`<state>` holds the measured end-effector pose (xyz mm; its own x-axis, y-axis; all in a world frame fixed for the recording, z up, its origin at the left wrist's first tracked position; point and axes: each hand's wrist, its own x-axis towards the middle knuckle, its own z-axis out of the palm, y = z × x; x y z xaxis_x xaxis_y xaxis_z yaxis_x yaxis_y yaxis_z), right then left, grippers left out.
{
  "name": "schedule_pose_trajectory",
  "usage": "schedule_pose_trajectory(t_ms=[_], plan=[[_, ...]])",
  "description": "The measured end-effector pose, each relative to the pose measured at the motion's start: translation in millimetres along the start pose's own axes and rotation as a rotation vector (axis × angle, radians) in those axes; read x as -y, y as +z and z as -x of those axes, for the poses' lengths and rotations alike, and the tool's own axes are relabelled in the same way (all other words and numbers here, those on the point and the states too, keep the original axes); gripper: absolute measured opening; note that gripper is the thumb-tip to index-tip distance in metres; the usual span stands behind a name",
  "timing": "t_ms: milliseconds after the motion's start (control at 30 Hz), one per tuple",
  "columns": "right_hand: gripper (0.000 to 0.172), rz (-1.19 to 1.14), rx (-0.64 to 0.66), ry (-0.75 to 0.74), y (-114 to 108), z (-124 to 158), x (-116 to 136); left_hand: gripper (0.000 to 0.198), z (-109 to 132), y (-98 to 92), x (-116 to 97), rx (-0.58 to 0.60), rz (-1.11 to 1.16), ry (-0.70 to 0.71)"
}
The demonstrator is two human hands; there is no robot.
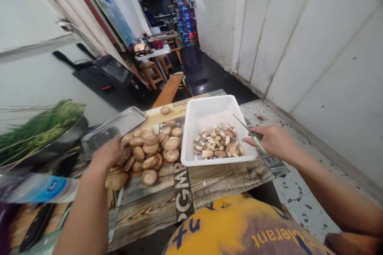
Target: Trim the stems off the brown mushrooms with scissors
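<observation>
My left hand (109, 152) is at the left edge of a pile of brown mushrooms (150, 139), its fingers curled round a mushroom there; the fingertips are partly hidden. In my right hand (273, 140) is a small knife (257, 142) with a thin blade and a pale green handle. Its blade points up and left over the right rim of a white plastic tub (220, 160). Cut mushroom pieces (217, 139) lie on the bottom of the tub. One single mushroom (165, 110) rests apart, behind the pile.
A clear plastic container (115, 125) lies behind my left hand. Further left are a metal bowl of greens (44, 127), a plastic bottle with a blue label (49, 188) and a black-handled knife (37, 227). Beyond the wood-patterned table (221, 181) stands a wooden bench (169, 91).
</observation>
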<state>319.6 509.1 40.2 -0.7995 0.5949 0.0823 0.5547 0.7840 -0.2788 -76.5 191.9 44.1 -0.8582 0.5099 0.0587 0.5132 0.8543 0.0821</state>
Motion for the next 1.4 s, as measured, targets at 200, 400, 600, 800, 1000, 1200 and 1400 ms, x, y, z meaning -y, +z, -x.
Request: schedule_pose_trajectory(t_ms=[200, 400, 600, 800, 1000, 1200, 1400], plan=[[0.04, -0.109, -0.079, 0.044, 1, 6, -3, 0.039, 24, -17.4, -142, -0.115, 0.216, 0.568], [0.046, -0.188, -0.101, 0.023, 5, 12, -8, 0.035, 45, 30.6, -300, 0.29, 0.097, 1.028], [0.048, -0.192, -0.095, 0.067, 4, 25, -16, 0.021, 28, 52.3, -329, 0.484, -0.023, 1.032], [0.04, -0.207, -0.093, 0.063, 8, 26, -10, 0.017, 30, 49.4, -315, 0.55, 0.12, 1.032], [0.04, -0.182, -0.121, 0.039, 7, 27, -7, 0.032, 23, 32.0, -300, 0.644, 0.841, 0.687], [0.033, 0.037, -0.156, 0.002, 6, 22, -1, 0.032, 27, 20.2, -275, 0.785, 1.569, 0.215], [0.028, 0.254, -0.148, -0.153, 5, 11, 21, 0.022, 55, 17.0, -261, 0.903, 1.733, 0.025]])
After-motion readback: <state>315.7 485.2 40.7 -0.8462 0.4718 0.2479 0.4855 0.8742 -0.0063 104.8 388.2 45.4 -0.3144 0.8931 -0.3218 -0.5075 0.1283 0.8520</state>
